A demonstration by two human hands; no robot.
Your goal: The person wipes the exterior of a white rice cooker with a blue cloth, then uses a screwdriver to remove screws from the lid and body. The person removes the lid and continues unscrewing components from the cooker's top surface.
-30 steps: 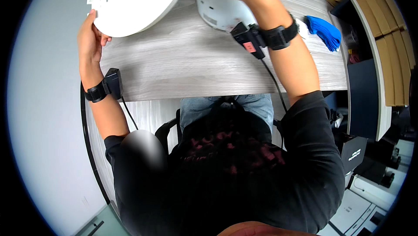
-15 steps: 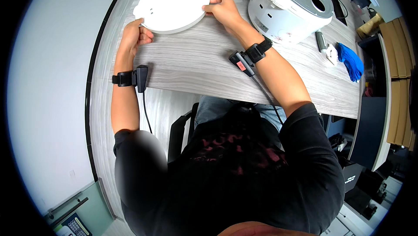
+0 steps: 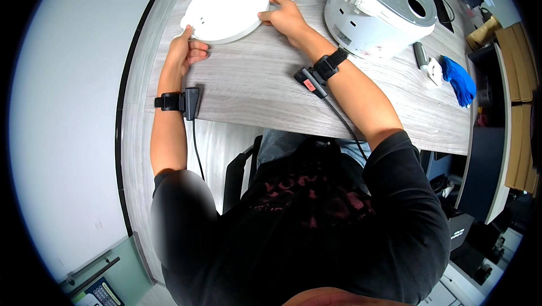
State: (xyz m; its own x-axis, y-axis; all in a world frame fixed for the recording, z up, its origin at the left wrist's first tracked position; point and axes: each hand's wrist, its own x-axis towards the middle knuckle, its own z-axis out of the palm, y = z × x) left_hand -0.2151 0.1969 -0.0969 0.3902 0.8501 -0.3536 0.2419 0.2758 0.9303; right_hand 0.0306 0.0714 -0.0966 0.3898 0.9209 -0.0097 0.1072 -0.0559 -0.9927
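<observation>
A round white plastic cover (image 3: pixel 228 15), with small holes and a yellowish mark on its face, is held at the far left of the table. My left hand (image 3: pixel 186 52) grips its near left edge, thumb on top and the other fingers curled below. On the right edge, my right hand (image 3: pixel 282 17) pinches the rim between thumb and fingers. Whether the cover's underside rests on the table I cannot tell. Right of my right hand stands a white rice cooker body (image 3: pixel 367 32) with a grey top that has a dark round hole.
A grey-handled tool (image 3: pixel 420 56), a small white piece (image 3: pixel 434 71) and a folded blue cloth (image 3: pixel 458 82) lie right of the cooker. Cardboard boxes (image 3: pixel 519 136) stand on a shelf at the right. A white wall (image 3: pixel 62 108) borders the left. Cables trail from both wrist straps.
The whole view has shifted slightly. The cover sits a little lower and tilts somewhat differently, with both hands keeping their grip on its rim.
</observation>
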